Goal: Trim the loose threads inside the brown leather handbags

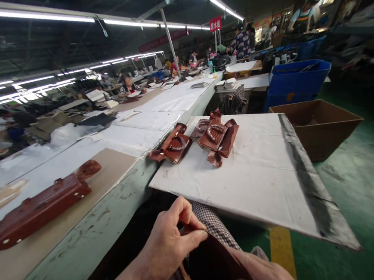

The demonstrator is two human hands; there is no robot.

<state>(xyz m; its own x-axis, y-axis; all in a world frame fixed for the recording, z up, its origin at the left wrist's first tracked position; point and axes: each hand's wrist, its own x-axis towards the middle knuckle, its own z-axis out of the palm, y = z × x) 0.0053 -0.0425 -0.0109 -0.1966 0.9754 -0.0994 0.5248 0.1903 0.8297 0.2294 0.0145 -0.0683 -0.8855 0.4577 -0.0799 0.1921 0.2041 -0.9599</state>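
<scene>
Low in the view, my left hand (167, 242) pinches the upper edge of a dark brown leather piece (218, 261) between thumb and fingers. My right hand (269, 273) grips the same piece further right, its fingers along the outer side and thumb inside. The lower part of the piece runs out of the frame, so its full shape is hidden. It is held over my lap, where checked cloth (214, 222) shows. Beyond my hands, reddish-brown crocodile-pattern bag pieces with handles (213, 135) lie on a white board (252, 175). Another such piece (176, 145) rests at the board's left edge.
A long white-topped workbench (136, 129) runs away on the left, with a brown leather bag body (44, 208) on its near end. Right of the board stand an open cardboard box (316, 137) and blue bins (295, 81). Several people work farther back.
</scene>
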